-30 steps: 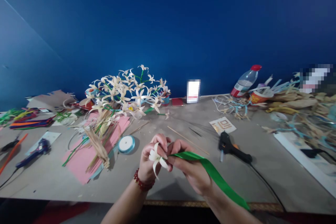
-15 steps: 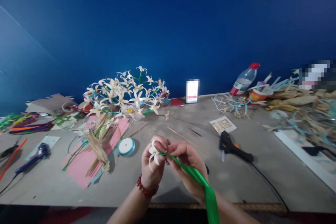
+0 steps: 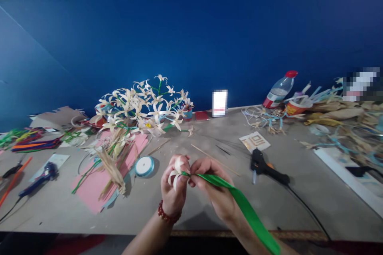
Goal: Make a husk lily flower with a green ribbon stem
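Between the fingers of my left hand (image 3: 174, 191) is a cream-coloured artificial flower (image 3: 173, 178), its petals pointing left. A red bead bracelet (image 3: 169, 213) circles that wrist. My right hand (image 3: 214, 187) pinches a green ribbon (image 3: 243, 199) close to the flower's base, where green wrapping shows. From there the ribbon runs over the right hand and hangs along the forearm toward me. The fingertips of both hands nearly meet at the flower's base, above the table.
A ribbon spool (image 3: 144, 166) lies left of my hands, beside pink paper (image 3: 89, 189) with dry husks (image 3: 110, 169). Many finished flowers (image 3: 143, 105) stand behind. To the right lie a black glue gun (image 3: 267, 169) and its cord; a blue glue gun (image 3: 38, 181) is at far left.
The ribbon's loose end has swung to the right, now lying along my right forearm. The flower has turned slightly in my left fingers.
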Demonstrator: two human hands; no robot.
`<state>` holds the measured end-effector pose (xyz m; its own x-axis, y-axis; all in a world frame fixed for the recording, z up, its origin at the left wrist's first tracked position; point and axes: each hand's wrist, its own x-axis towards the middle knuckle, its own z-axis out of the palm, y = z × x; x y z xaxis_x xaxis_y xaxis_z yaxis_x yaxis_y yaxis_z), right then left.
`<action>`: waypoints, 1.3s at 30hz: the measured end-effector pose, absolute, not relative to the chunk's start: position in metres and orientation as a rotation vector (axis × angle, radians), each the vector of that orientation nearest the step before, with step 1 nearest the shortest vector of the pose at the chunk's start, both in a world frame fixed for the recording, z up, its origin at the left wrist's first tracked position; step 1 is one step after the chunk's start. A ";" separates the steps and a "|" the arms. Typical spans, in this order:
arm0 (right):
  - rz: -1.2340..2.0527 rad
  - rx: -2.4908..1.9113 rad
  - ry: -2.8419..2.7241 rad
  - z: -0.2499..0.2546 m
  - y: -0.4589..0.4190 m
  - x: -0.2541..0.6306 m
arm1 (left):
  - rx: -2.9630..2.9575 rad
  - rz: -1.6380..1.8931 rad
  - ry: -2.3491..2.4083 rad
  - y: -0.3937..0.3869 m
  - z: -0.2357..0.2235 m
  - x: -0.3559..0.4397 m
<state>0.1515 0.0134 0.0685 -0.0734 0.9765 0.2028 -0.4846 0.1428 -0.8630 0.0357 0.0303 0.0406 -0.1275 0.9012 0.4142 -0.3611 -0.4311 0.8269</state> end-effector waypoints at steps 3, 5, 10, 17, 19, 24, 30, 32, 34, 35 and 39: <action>1.362 -0.597 -0.956 0.065 0.013 0.150 | 1.165 1.710 0.703 0.030 0.040 0.037; 1.372 -0.592 -0.935 0.063 0.013 0.149 | 1.125 1.701 0.713 0.030 0.040 0.037; 1.326 -0.608 -0.951 0.059 0.014 0.148 | 1.037 1.647 0.696 0.030 0.039 0.038; 1.048 -0.648 -1.050 0.056 0.014 0.147 | 0.971 1.591 0.625 0.029 0.041 0.040; 1.056 -0.657 -1.077 0.058 0.014 0.148 | 0.949 1.590 0.612 0.028 0.042 0.040; 1.266 -0.700 -1.033 0.059 0.016 0.153 | 0.849 1.549 0.638 0.029 0.038 0.039; 1.463 -0.748 -0.926 0.052 0.019 0.157 | 0.842 1.536 0.653 0.030 0.039 0.040; 1.501 -0.765 -0.905 0.053 0.020 0.159 | 0.843 1.539 0.670 0.030 0.041 0.040; 1.527 -0.793 -0.899 0.055 0.020 0.160 | 0.859 1.547 0.680 0.030 0.041 0.040; 1.542 -0.805 -0.902 0.056 0.020 0.161 | 0.877 1.553 0.684 0.030 0.040 0.040; 1.572 -0.834 -0.920 0.060 0.022 0.161 | 0.955 1.570 0.723 0.032 0.033 0.035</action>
